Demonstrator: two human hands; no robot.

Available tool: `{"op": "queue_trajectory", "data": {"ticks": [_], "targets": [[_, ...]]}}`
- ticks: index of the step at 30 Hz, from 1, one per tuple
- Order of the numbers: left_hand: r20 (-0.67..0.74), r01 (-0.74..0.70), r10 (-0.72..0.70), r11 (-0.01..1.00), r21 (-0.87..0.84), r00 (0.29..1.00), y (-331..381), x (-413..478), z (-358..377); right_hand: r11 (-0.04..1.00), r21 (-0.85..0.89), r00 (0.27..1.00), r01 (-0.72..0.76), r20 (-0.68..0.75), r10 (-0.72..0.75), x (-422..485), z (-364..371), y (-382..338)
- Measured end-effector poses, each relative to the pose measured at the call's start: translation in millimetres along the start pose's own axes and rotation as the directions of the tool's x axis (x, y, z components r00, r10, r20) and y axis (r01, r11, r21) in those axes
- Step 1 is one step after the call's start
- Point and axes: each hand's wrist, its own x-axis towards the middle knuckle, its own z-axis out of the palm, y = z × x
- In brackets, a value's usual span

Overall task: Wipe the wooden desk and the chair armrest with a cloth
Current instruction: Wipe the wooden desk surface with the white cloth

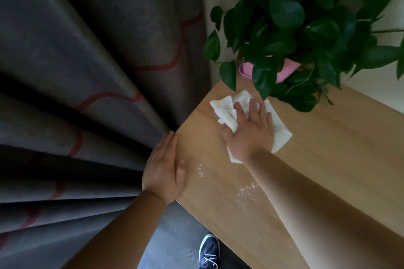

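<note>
A white crumpled cloth [227, 106] lies on the light wooden desk [328, 148] near its far left corner. My right hand [249, 131] presses flat on the cloth with straight, spread fingers. At the desk's left edge my left hand [164, 170] rests flat, fingers straight along the edge and thumb on the top. White specks or droplets [247, 190] dot the wood between my two arms. No chair armrest is in view.
A leafy green plant [295, 28] in a pink pot [284, 70] stands at the desk's far corner, its leaves hanging just over the cloth. Grey curtain folds [87, 72] with red lines hang left of the desk. A dark shoe [208, 251] shows on the grey floor below.
</note>
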Motion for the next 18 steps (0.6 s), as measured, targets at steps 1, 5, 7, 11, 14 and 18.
{"op": "queue_trajectory", "data": {"ticks": [1, 5, 7, 11, 14, 18], "targets": [[-0.008, -0.010, 0.010, 1.000, 0.003, 1.000, -1, -1, 1, 1.000, -0.005, 1.000, 0.027, -0.003, -0.027, 13, 1, -6], [-0.063, -0.048, 0.047, 0.999, -0.015, 0.997, -6, -2, 4, 0.975, -0.077, 0.977, 0.209, 0.057, -0.205, 65, 4, -24], [-0.103, -0.062, 0.057, 0.997, -0.043, 0.993, -6, -4, 5, 0.951, -0.115, 0.955, 0.288, 0.111, -0.276, 79, 5, -30], [-0.141, -0.077, 0.065, 0.993, -0.085, 0.988, -4, -6, 8, 0.872, -0.131, 0.877, 0.471, 0.177, -0.447, 67, 4, -32], [-0.149, -0.082, 0.069, 0.993, -0.087, 0.986, -4, -7, 8, 0.790, -0.091, 0.788, 0.607, 0.201, -0.582, 27, 7, -38], [-0.145, -0.043, 0.028, 0.994, -0.100, 0.989, 4, -12, 4, 0.692, -0.020, 0.672, 0.722, 0.261, -0.693, -33, 11, -36]]}}
